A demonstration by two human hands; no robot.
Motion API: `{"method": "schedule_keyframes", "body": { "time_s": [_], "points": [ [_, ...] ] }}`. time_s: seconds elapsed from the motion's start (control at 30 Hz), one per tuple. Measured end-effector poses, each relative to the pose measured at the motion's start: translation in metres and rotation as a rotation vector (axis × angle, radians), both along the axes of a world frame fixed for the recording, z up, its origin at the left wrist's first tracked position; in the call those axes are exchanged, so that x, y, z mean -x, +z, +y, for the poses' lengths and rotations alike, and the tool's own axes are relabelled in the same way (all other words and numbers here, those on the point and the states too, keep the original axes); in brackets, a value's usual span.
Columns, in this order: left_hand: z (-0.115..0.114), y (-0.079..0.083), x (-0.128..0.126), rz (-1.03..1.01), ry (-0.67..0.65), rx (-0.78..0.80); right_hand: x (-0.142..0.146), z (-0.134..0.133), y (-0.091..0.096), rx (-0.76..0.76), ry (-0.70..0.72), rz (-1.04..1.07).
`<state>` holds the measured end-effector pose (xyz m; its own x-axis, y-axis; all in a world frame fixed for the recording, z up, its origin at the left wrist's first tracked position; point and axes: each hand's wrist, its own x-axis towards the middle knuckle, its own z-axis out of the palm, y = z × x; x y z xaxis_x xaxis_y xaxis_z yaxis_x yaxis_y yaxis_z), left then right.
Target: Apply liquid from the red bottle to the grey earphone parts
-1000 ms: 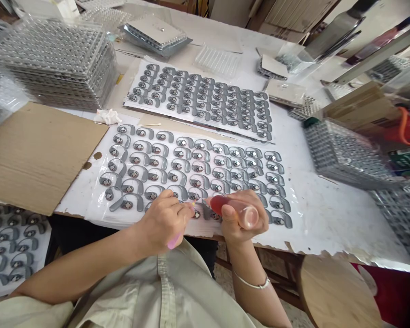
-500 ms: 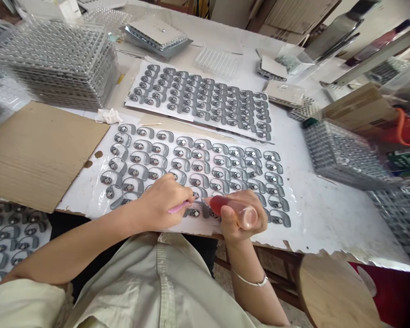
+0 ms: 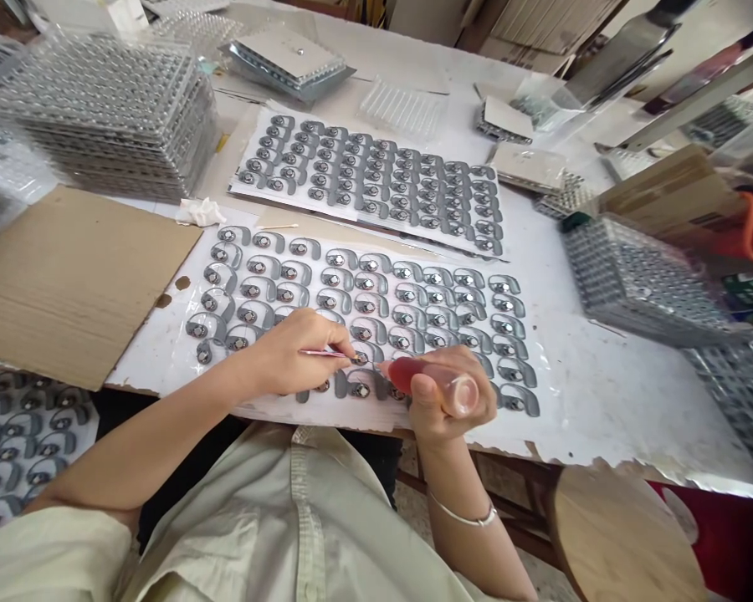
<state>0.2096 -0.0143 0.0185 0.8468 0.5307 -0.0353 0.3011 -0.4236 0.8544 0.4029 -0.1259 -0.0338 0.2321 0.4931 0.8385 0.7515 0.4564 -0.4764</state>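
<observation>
My left hand (image 3: 292, 351) is closed around a thin pink stick-like tool (image 3: 321, 353), its tip at a grey curved piece (image 3: 365, 358) with a round metallic centre. Wrapped in the fingers of my right hand (image 3: 436, 418) is a clear squeeze bottle (image 3: 430, 385) of red liquid, tilted with its nozzle pointing left towards that same piece. Whether the nozzle touches it I cannot tell. Rows of similar grey pieces lie on a white sheet (image 3: 376, 415) under both hands; my hands cover some of them.
A second sheet of grey pieces (image 3: 376, 180) lies behind. Stacked clear trays (image 3: 113, 117) stand at the left, near a cardboard sheet (image 3: 69, 284). A cotton swab (image 3: 279, 227) and crumpled tissue (image 3: 201, 212) lie between. More packed trays (image 3: 640, 280) and a wooden stool (image 3: 621, 535) are right.
My left hand has shifted slightly up and turned, bringing the pink tool nearly level with its tip at the piece. My right hand and bottle stay almost in place.
</observation>
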Motion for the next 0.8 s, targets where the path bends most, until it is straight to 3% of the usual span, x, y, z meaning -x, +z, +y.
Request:
{"method": "schedule_keyframes", "body": {
  "time_s": [0.8],
  "points": [
    [-0.0009,-0.0041,-0.0002,-0.040,0.055,0.104,0.0031,0.0013,0.0013,0.013,0.025,-0.026]
  ]
}}
